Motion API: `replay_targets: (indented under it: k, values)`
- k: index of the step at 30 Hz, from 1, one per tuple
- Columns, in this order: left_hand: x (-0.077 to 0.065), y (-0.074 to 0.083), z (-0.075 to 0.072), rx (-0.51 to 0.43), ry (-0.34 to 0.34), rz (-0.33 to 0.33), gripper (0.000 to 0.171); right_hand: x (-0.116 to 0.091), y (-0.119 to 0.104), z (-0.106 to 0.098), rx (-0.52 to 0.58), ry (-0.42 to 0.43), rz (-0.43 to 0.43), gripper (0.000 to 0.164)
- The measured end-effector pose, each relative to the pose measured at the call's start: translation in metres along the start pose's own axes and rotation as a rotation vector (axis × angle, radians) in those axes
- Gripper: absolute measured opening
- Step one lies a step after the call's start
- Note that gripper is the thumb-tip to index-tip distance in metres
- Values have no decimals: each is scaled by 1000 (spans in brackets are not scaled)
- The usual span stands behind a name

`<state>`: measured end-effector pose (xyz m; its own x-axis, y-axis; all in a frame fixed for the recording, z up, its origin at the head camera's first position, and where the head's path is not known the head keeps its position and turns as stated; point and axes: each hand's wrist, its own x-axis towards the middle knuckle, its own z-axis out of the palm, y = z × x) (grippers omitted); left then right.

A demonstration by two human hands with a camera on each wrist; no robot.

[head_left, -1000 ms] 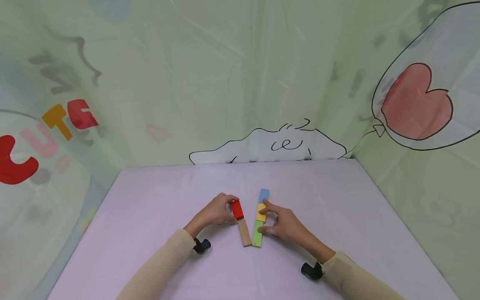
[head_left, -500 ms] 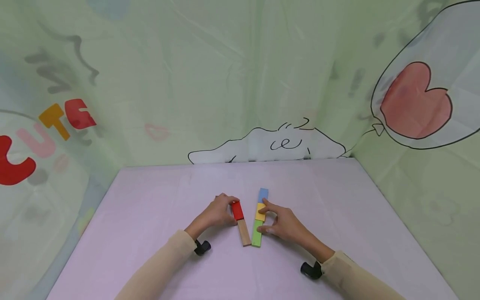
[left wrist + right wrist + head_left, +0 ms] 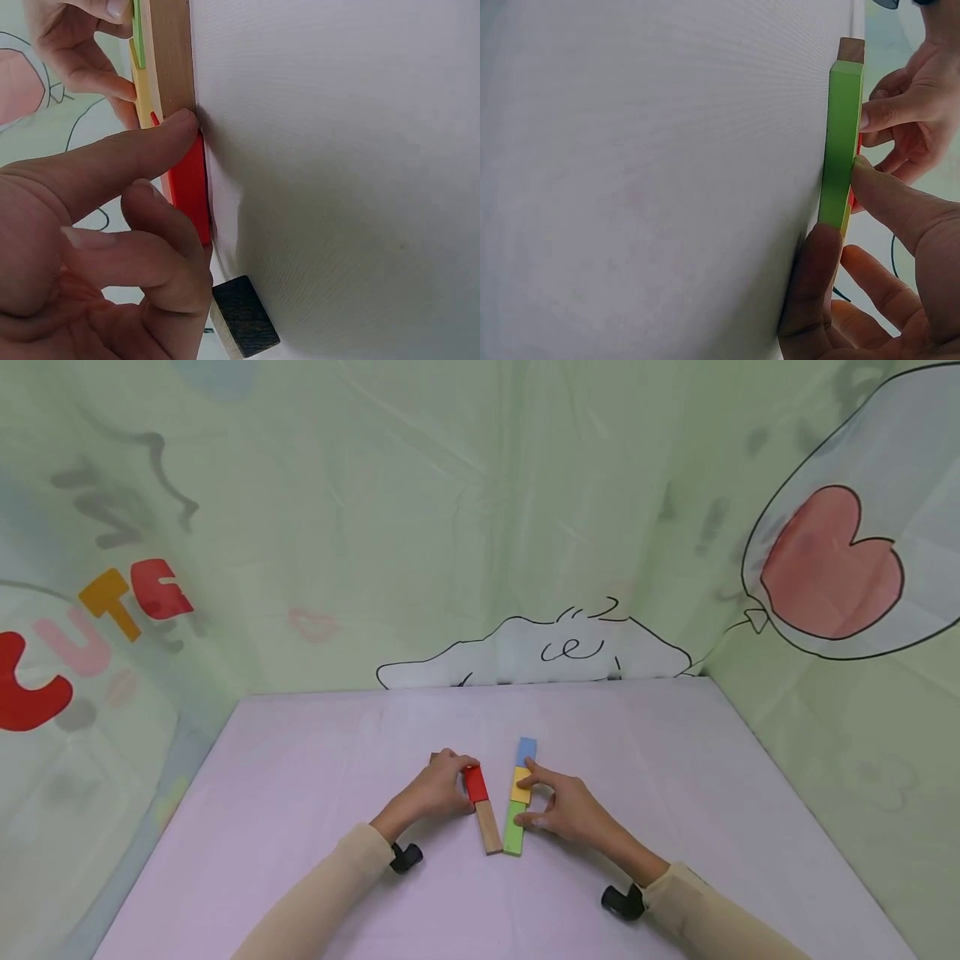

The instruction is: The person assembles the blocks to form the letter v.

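In the head view my left hand point(image 3: 437, 785) pinches a red block point(image 3: 476, 783) between thumb and index finger. A plain wooden block point(image 3: 488, 828) meets its near end. Beside this pair runs a second row: blue block point(image 3: 527, 752), yellow block point(image 3: 521, 792) and green block point(image 3: 514, 828). My right hand point(image 3: 567, 808) holds that row, thumb on the green block and fingers at the yellow one. The rows nearly touch at the near end and spread apart toward the back. Fingers partly cover the red and yellow blocks.
A dark-faced block point(image 3: 246, 315) lies past the left fingers, mostly hidden in the head view. The blocks lie on a pale lilac table point(image 3: 337, 893). Printed green curtains point(image 3: 420, 527) stand behind and at both sides. Black wrist cameras point(image 3: 624, 902) hang below both sleeves.
A small brown corner has come into sight behind my left hand, which has shifted very slightly nearer with the red block. The right hand and its row look unchanged.
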<state>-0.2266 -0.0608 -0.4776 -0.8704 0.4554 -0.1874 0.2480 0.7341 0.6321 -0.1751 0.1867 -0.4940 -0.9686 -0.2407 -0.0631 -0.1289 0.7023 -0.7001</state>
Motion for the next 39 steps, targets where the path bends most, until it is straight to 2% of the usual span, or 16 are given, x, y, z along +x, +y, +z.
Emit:
replay_targets:
  k: [26,31,39]
  values:
    - [2,-1,3,14,-4,12,70,-2,-1,-2,-20,-3,-6,55]
    - [-1,-3,-2,-14,5,7,73,-2,-1,-1,-19,-2,7,54]
    - [-6,-11,-18,-33,51,2,76,-1,-2,0,-22,5,10,54]
